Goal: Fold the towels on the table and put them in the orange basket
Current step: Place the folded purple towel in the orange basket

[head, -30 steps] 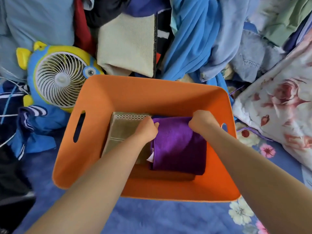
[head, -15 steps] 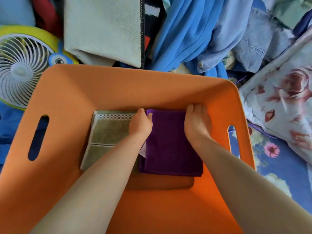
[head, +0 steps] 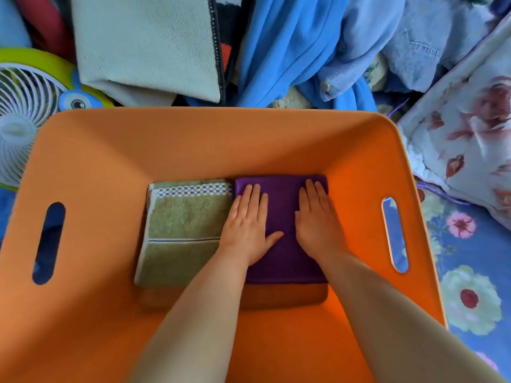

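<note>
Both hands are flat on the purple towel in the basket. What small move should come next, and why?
Probably lift both hands straight up and out. The purple towel already lies folded on the orange basket floor beside the green towel, with the left hand and right hand only pressing it.

Surface I see: blue floral sheet (head: 467,272), showing at right of frame. On it: orange basket (head: 193,142), centre; fish-shaped fan (head: 25,111), upper left; heaped clothes (head: 290,45), top; floral pillow (head: 470,128), upper right.
</note>
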{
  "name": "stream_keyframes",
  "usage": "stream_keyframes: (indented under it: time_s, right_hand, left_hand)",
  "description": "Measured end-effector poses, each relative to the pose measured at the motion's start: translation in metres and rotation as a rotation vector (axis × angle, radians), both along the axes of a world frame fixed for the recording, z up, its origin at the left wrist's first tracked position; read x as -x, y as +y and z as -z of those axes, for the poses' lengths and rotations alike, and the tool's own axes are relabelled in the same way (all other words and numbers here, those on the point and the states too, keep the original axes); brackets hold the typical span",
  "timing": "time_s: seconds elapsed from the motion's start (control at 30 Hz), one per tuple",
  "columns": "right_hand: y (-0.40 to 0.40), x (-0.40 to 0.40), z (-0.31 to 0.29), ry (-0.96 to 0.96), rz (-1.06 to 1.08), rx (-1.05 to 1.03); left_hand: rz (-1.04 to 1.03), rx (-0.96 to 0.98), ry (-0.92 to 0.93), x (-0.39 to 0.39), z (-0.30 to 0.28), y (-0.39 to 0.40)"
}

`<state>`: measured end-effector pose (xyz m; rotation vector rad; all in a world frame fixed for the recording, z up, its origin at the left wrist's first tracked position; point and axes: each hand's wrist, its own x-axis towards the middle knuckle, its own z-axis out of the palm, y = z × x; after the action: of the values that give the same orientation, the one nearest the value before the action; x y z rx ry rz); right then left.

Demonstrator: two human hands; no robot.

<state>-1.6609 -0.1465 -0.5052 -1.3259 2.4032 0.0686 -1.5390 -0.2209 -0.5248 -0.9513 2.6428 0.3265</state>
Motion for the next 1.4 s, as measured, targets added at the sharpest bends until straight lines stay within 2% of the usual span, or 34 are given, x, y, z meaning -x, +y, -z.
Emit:
stream_keyframes:
  time_s: [0.17,0.37,0.43,0.53,0.63,0.8,0.93,1.23,1.4]
  right_hand:
    - [-0.004,0.003,0.007,-0.109,0.027,-0.014]
    - [-0.007,0.002,-0.017,-0.101,-0.003,-0.109]
    - [-0.004,-0.003,-0.037,-0.11,0.012,-0.111]
    - [0.002,-0.008,-0.069,-0.105,-0.012,0.003]
    - [0.02,-0.007,-0.118,-0.066,-0.091,0.112]
    - [0.061,-0.01,-0.206,0.01,-0.108,0.283]
    - [0.096,-0.017,-0.267,0.06,-0.126,0.344]
    - [0.208,-0.055,-0.411,0.285,-0.068,0.469]
    - [0.309,-0.105,-0.479,0.455,0.073,0.531]
  left_hand:
    - [-0.004,-0.018,-0.046,0.002,0.002,-0.003]
    - [-0.026,-0.087,-0.137,0.012,-0.03,-0.004]
    - [-0.022,-0.064,-0.097,0.012,-0.053,-0.003]
    - [0.014,0.065,-0.063,0.012,-0.09,0.002]
    - [0.01,0.191,-0.057,0.01,-0.141,0.014]
    - [-0.021,0.292,-0.035,-0.003,-0.236,0.049]
    - [-0.052,0.366,0.013,-0.021,-0.307,0.085]
    - [-0.012,0.508,0.039,-0.054,-0.447,0.194]
    - [0.135,0.518,0.125,-0.079,-0.498,0.269]
